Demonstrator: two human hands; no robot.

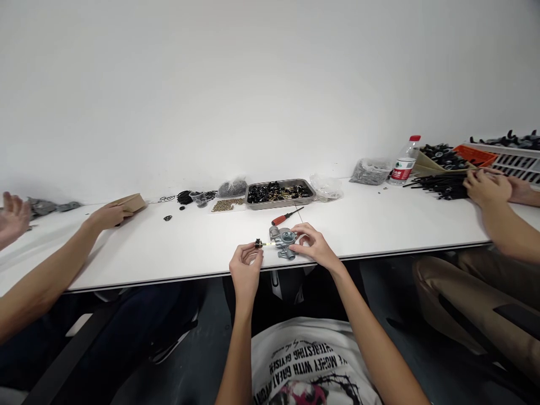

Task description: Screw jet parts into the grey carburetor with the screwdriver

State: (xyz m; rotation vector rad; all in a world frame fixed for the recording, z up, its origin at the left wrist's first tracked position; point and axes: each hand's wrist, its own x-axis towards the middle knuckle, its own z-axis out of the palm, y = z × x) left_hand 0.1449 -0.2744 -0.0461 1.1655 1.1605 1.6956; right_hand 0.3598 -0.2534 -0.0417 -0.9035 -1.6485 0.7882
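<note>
Near the table's front edge, a grey metal carburetor (287, 241) is gripped from its right side by my right hand (311, 243), thumb and fingers around its rim. My left hand (247, 263) pinches a small black-capped brass screw (259, 243) between thumb and fingertips. A thin pale shaft runs from this screw to the carburetor's left side; whether its tip sits inside the body I cannot tell. Just behind the carburetor lies a red-handled screwdriver (282, 218) with a dark shaft.
A metal tray (280, 207) of black and brass parts stands behind, with brass pieces (228, 205), a small plastic cup (198, 198) and clear bags (325, 187) around it. A water bottle (404, 162) stands right. Co-workers' hands hold a cardboard box (134, 206) left and black tubes (447, 184) right.
</note>
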